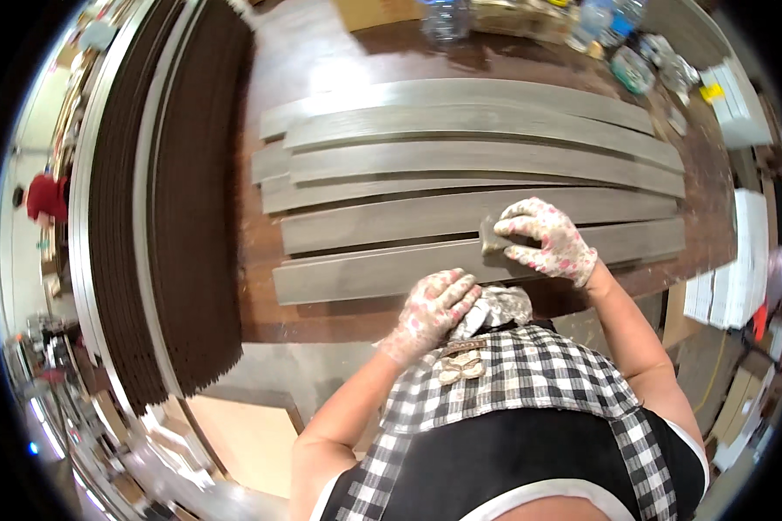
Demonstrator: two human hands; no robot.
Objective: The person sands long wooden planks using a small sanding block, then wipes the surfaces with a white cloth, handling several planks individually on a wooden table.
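Several long grey wooden strips (460, 161) lie side by side across a dark brown workbench (261, 304). My right hand (549, 240), in a white glove with pink flecks, presses a small grey sanding block (493, 236) onto the second nearest strip (374, 227). My left hand (433, 306), gloved the same way, rests with curled fingers on the near edge of the closest strip (347, 278). A crumpled grey cloth (500, 308) sits just right of that hand, at the bench edge.
A tall stack of dark brown slats (178, 200) curves along the left. Plastic bottles (443, 17) and small clutter stand at the bench's far edge. White flat stacks (738, 104) lie at the right. A person in red (48, 195) is far left.
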